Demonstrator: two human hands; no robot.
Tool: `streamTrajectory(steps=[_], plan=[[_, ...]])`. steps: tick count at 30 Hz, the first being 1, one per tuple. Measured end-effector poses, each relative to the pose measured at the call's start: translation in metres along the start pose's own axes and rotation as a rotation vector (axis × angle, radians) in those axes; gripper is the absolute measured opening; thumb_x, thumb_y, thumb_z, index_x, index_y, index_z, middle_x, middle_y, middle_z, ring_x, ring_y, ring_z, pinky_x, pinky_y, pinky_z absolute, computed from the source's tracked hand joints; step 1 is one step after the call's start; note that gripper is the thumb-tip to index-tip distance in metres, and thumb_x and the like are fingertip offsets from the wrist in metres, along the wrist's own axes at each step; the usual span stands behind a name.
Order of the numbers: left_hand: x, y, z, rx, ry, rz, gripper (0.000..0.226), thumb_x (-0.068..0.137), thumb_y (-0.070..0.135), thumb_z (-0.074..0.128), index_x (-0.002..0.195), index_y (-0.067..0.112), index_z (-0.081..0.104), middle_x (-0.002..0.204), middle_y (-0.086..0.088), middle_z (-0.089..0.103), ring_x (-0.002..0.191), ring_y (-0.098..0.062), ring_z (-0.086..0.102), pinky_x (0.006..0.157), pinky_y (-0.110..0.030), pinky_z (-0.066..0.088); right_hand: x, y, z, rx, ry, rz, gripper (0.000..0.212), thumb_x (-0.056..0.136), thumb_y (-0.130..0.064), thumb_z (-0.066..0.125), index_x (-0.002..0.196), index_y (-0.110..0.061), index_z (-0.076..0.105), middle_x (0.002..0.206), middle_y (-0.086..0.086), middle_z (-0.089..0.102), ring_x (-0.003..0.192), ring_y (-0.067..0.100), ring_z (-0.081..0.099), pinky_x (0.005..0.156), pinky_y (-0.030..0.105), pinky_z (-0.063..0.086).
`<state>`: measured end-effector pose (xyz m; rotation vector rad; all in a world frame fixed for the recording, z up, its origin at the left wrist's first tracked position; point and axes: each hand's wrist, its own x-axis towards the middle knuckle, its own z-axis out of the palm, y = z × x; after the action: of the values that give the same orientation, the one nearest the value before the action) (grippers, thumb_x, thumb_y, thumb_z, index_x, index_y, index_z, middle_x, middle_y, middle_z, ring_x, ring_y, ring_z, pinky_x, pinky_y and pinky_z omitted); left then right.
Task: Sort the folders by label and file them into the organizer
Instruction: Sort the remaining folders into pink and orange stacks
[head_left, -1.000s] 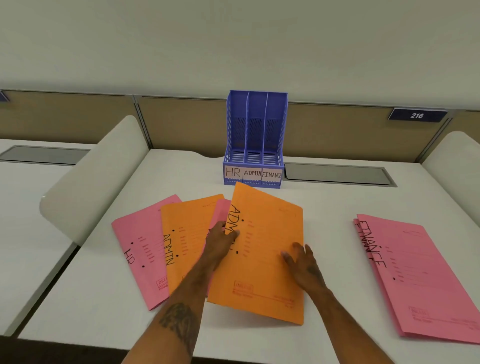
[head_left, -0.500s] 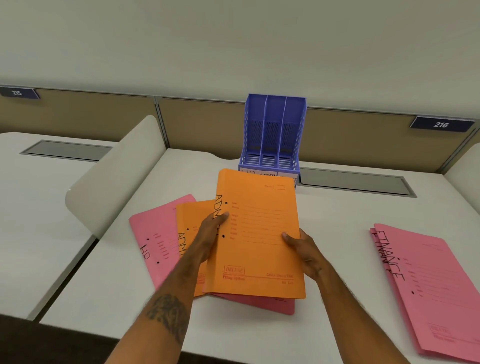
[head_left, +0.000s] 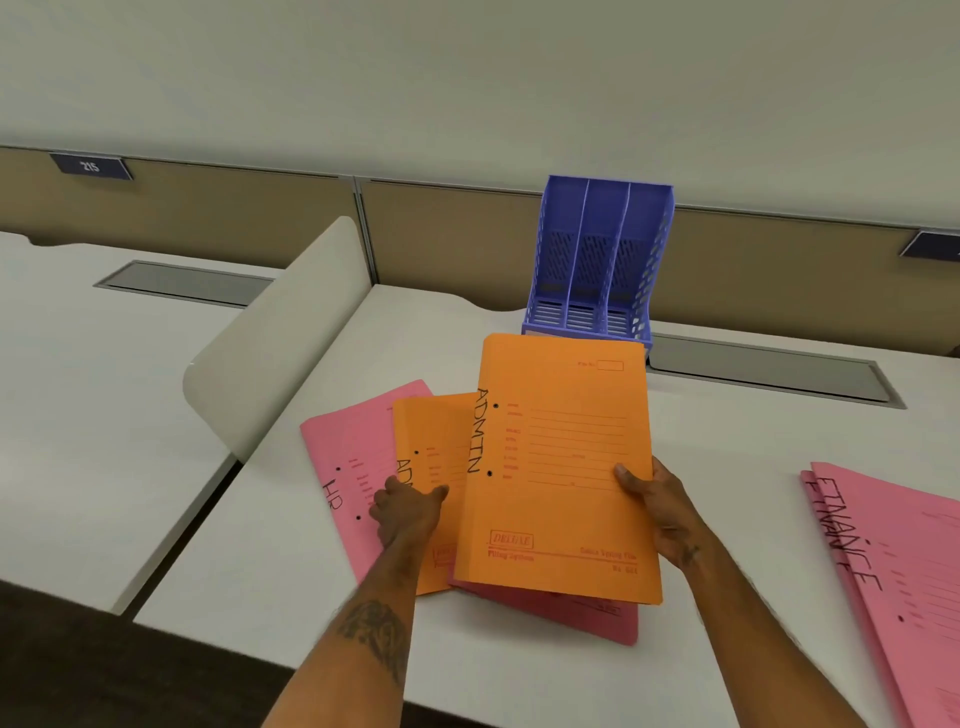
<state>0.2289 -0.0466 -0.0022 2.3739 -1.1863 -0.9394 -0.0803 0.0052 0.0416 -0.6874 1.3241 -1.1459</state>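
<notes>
Now holding the orange ADMIN folder by its right edge, right hand as the grip, thumb on the front face, fingers hidden behind, clamped on the cover. Raised off the table, upright and tilted back, top edge overlapping the base of the purple organizer behind. Left hand just beside the folder's left edge, fingers curled, resting on a second orange folder; grasp impossible to tell. Underneath, a pink HR folder at the left and another pink folder below. Well apart at the far right, a pink FINANCE stack.
</notes>
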Motion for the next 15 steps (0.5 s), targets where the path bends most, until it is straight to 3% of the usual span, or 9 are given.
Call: streamTrajectory(steps=[5, 9, 11, 12, 14, 15], plan=[[0.004, -0.005, 0.013, 0.146, 0.013, 0.065, 0.105, 0.070, 0.045, 0.083, 0.146, 0.012, 0.019, 0.139, -0.018, 0.038, 0.128, -0.036, 0.038, 0.096, -0.050, 0.048, -0.003, 0.007, -0.003, -0.027, 0.034, 0.010, 0.046, 0.088, -0.029, 0.068, 0.131, -0.023, 0.053, 0.119, 0.008, 0.069, 0.103, 0.033, 0.069, 0.086, 0.057, 0.055], [0.019, -0.010, 0.017, 0.107, 0.018, 0.031, 0.118, 0.066, 0.031, 0.090, 0.153, 0.011, 0.013, 0.141, -0.022, 0.038, 0.129, -0.040, 0.039, 0.097, -0.049, 0.046, -0.008, 0.009, -0.003, -0.033, 0.053, 0.006, 0.042, 0.088, -0.030, 0.068, 0.128, -0.026, 0.055, 0.117, 0.006, 0.071, 0.101, 0.033, 0.070, 0.083, 0.055, 0.057], [0.027, -0.012, 0.015, 0.000, 0.004, 0.001, 0.093, 0.061, 0.027, 0.092, 0.138, 0.010, 0.043, 0.131, -0.020, 0.053, 0.119, -0.039, 0.051, 0.092, -0.047, 0.052, -0.010, 0.010, -0.003, -0.037, 0.061, 0.008, 0.042, 0.088, -0.030, 0.068, 0.128, -0.025, 0.055, 0.116, 0.006, 0.071, 0.100, 0.033, 0.070, 0.083, 0.056, 0.057], [0.030, -0.012, 0.011, -0.069, -0.005, 0.008, 0.069, 0.060, 0.024, 0.092, 0.119, 0.011, 0.058, 0.120, -0.017, 0.063, 0.107, -0.036, 0.060, 0.087, -0.045, 0.055, -0.010, 0.010, -0.003, -0.043, 0.065, 0.009, 0.043, 0.088, -0.031, 0.068, 0.129, -0.025, 0.055, 0.116, 0.006, 0.071, 0.100, 0.033, 0.070, 0.084, 0.058, 0.056], [0.031, -0.011, 0.002, -0.197, -0.049, 0.014, 0.035, 0.066, 0.017, 0.089, 0.090, 0.013, 0.065, 0.103, -0.011, 0.073, 0.090, -0.032, 0.068, 0.080, -0.039, 0.057, -0.011, 0.010, -0.002, -0.053, 0.073, 0.009, 0.045, 0.087, -0.032, 0.069, 0.129, -0.025, 0.055, 0.118, 0.007, 0.070, 0.102, 0.034, 0.070, 0.087, 0.060, 0.054], [0.029, -0.009, -0.005, -0.255, -0.060, 0.017, 0.031, 0.068, 0.016, 0.087, 0.089, 0.014, 0.066, 0.101, -0.010, 0.073, 0.087, -0.031, 0.069, 0.079, -0.038, 0.057, -0.011, 0.009, -0.001, -0.054, 0.074, 0.009, 0.046, 0.087, -0.032, 0.069, 0.130, -0.025, 0.054, 0.119, 0.007, 0.070, 0.102, 0.034, 0.069, 0.088, 0.061, 0.053]])
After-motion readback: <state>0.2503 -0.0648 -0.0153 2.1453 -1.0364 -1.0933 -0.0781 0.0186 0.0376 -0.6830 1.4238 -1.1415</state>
